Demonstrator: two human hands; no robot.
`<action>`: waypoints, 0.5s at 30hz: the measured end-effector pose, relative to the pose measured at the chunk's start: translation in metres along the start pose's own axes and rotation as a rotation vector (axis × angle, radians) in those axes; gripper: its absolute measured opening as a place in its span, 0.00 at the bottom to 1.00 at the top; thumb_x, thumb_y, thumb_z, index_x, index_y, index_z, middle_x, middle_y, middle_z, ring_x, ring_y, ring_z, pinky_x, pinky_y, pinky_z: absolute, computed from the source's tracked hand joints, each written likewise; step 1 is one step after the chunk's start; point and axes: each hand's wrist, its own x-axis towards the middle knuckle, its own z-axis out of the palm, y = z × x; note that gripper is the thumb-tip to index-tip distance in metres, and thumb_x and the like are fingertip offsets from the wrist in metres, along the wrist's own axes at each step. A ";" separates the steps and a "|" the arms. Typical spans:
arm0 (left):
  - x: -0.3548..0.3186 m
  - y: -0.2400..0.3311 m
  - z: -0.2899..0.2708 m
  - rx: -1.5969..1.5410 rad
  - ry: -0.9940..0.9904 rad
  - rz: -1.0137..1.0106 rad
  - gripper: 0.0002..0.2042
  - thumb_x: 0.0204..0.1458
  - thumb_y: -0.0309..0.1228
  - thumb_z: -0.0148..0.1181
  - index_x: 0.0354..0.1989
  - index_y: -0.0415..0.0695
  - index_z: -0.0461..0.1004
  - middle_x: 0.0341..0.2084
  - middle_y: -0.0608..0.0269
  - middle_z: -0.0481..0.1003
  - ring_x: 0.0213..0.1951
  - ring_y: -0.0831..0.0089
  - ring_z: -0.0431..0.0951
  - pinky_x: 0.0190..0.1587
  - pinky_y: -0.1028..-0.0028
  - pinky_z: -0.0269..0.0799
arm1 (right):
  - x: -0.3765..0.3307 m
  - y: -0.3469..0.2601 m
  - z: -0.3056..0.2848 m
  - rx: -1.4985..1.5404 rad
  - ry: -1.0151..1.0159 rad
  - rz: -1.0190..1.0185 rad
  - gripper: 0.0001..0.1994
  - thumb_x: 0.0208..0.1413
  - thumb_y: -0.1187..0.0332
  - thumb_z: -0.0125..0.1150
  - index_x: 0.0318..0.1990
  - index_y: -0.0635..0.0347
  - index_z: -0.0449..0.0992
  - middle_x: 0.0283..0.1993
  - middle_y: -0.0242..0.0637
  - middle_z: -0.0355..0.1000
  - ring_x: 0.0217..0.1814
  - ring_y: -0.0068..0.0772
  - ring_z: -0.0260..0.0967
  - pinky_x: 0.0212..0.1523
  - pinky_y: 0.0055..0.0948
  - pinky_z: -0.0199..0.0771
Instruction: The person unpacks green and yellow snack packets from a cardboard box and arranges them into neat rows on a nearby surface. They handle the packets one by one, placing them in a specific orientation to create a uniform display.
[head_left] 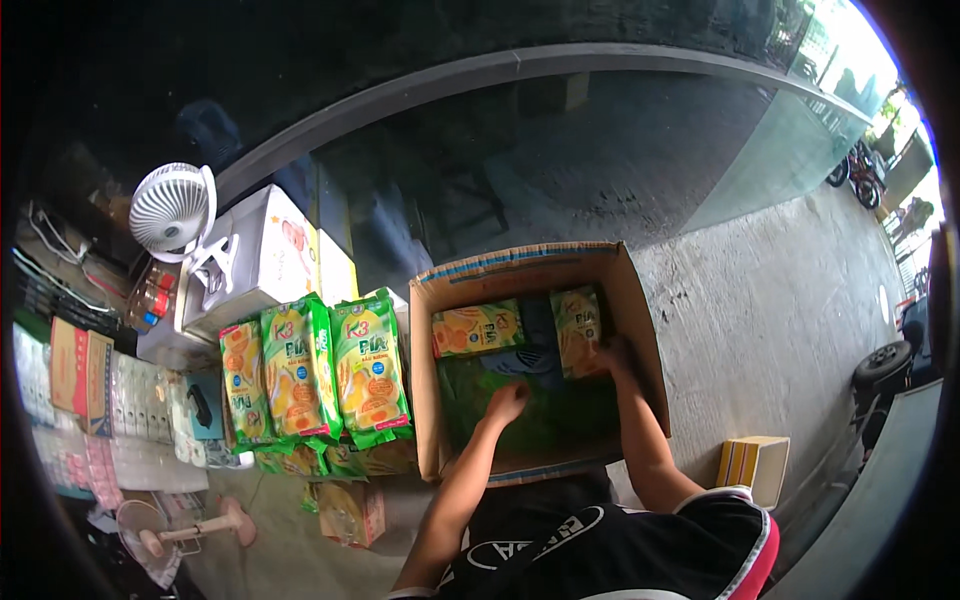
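Observation:
Both my hands reach down into an open cardboard box [640, 310]. My right hand [612, 356] is closed at the lower right edge of a green and yellow snack packet [574, 318] standing on the box's right side. My left hand [510, 399] is over the box's near half, its fingers curled; whatever they may hold is hidden. A second snack packet [478, 328] lies sideways at the far left inside the box. Dark blue material [537, 325] shows between the two packets. Dim green surfaces [470, 400] lie lower in the box, too dark to make out.
Left of the box stand several upright snack packets [370, 370] above others. Behind them are white cartons [255, 250] with a white clip fan [172, 210]. A pink fan [190, 530] stands lower left. A small yellow-striped box [755, 468] sits on the floor at right.

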 end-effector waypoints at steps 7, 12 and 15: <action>-0.005 0.001 0.005 0.008 -0.096 -0.008 0.15 0.48 0.37 0.53 0.42 0.43 0.72 0.36 0.49 0.75 0.40 0.55 0.74 0.40 0.62 0.69 | -0.002 -0.010 0.015 -0.212 -0.071 -0.161 0.21 0.41 0.51 0.66 0.24 0.63 0.75 0.20 0.41 0.71 0.22 0.33 0.70 0.24 0.34 0.68; -0.015 -0.001 -0.006 0.055 -0.043 -0.004 0.16 0.45 0.40 0.53 0.38 0.43 0.73 0.33 0.49 0.75 0.39 0.53 0.74 0.40 0.61 0.69 | -0.007 -0.012 0.033 -0.255 -0.082 -0.262 0.21 0.39 0.49 0.66 0.24 0.62 0.75 0.19 0.40 0.71 0.21 0.31 0.70 0.23 0.34 0.67; -0.024 0.001 -0.013 0.139 -0.020 -0.027 0.14 0.47 0.38 0.53 0.39 0.42 0.73 0.33 0.50 0.75 0.39 0.54 0.75 0.40 0.62 0.69 | -0.015 -0.020 0.041 -0.326 -0.064 -0.278 0.20 0.41 0.51 0.65 0.24 0.62 0.76 0.20 0.40 0.71 0.22 0.30 0.69 0.24 0.33 0.67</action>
